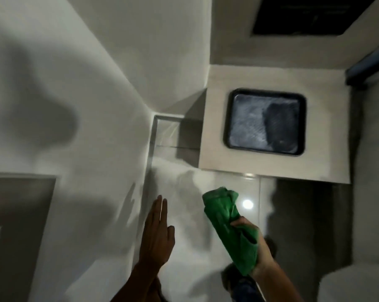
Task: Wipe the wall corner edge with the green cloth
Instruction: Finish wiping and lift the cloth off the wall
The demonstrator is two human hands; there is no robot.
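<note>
I look steeply down along a white wall (79, 149). Its corner edge (127, 79) runs from the upper left down to the floor near the middle of the view. A bunched green cloth (229, 223) is gripped in my right hand (258, 251) at the lower right, held over the floor and apart from the wall. My left hand (157, 234) is flat with fingers straight and together, empty, close beside the wall's lower part. The picture is blurred.
A beige counter (216, 127) with a dark-rimmed rectangular basin (264, 122) stands at the right. Glossy white floor tiles (184, 214) lie below with a lamp's reflection. A white rounded fixture (354, 282) sits at the bottom right. A grey panel (16, 214) is on the left wall.
</note>
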